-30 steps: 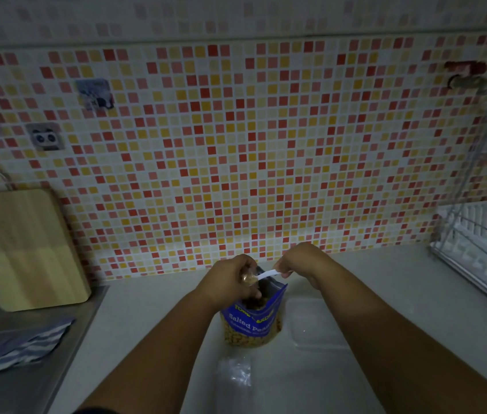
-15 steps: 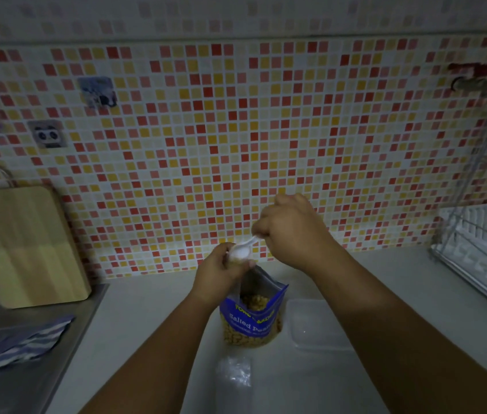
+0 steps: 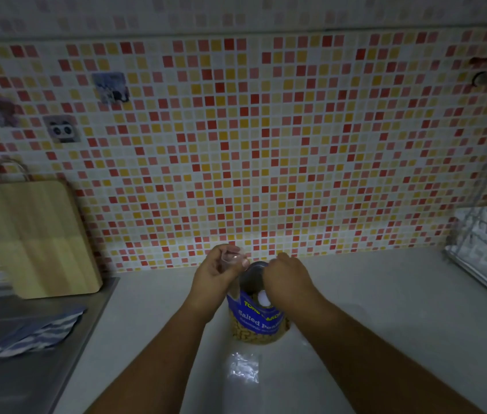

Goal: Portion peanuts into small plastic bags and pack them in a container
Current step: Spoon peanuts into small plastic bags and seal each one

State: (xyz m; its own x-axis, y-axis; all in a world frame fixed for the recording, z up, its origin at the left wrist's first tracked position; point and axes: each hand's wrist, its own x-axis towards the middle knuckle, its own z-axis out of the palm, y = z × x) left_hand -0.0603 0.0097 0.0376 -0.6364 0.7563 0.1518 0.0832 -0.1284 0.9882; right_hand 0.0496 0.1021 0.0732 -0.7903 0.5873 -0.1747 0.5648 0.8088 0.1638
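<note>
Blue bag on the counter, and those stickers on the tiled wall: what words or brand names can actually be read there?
"Salted Pea": white letters on the blue bag; the word's end is out of sight.
"TON": yellow band above it on the same bag; the rest is unreadable.
Small line under "Salted": too blurred to read.
Wall stickers: pictures only, no readable text.

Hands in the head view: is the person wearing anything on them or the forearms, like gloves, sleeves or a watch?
No. The left hand and right hand are bare, without gloves. The left forearm and right forearm are uncovered down to the frame's bottom edge. No watch or bracelet shows. The light is too dim to rule out a thin ring.
</note>
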